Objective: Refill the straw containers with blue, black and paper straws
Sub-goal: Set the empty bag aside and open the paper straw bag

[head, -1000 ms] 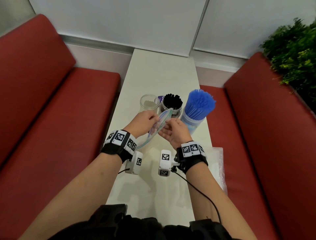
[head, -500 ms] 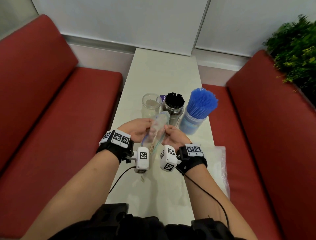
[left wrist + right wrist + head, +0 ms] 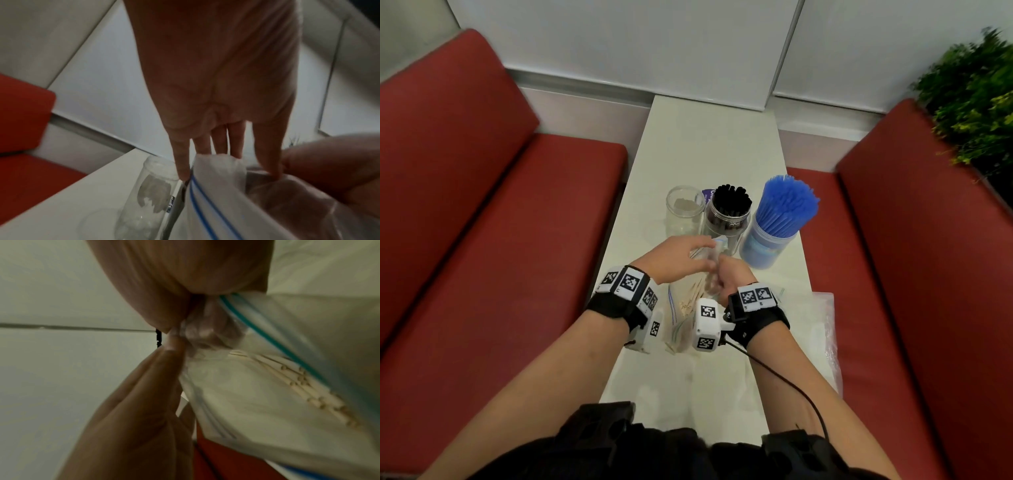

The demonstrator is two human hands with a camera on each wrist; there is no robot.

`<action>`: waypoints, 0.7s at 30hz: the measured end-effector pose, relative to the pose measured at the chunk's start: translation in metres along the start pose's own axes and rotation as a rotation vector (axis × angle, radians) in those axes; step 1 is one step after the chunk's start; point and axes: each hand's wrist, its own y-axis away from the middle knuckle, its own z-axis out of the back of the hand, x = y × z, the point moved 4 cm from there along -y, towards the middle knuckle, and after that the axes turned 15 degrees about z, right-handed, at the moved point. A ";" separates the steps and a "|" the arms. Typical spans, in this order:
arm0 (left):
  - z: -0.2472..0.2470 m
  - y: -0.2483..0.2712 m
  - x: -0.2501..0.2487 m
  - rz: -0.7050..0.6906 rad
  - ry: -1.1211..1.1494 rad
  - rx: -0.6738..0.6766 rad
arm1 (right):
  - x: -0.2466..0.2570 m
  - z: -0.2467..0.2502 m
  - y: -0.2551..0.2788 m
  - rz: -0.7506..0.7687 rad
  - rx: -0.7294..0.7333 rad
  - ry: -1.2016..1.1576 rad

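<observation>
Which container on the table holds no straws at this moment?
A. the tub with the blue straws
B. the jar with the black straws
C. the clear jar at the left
C: the clear jar stands empty, while the paper straws lie in the zip bag that both hands handle.

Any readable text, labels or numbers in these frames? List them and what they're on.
Nothing readable.
Purple label behind the black-straw jar: white lettering, mostly hidden, too blurred.
Print on that jar's neck: too small.
Wristband markers: black-and-white square codes, no letters.
</observation>
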 end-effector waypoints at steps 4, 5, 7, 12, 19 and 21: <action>0.008 -0.006 -0.004 0.014 -0.182 -0.054 | 0.008 -0.004 -0.002 0.111 0.116 0.279; 0.010 -0.006 -0.003 0.030 -0.238 -0.035 | 0.009 -0.005 -0.003 0.135 0.151 0.381; 0.010 -0.007 -0.002 0.074 -0.350 0.034 | 0.009 -0.007 -0.003 0.149 0.210 0.441; 0.011 -0.005 0.013 0.222 -0.240 0.070 | 0.013 -0.016 0.004 0.218 0.353 0.595; 0.020 -0.001 0.040 0.518 0.175 -0.061 | 0.019 -0.014 0.013 0.253 0.412 1.272; 0.021 0.001 0.049 0.620 0.608 -0.026 | 0.020 -0.008 0.012 0.273 0.380 1.380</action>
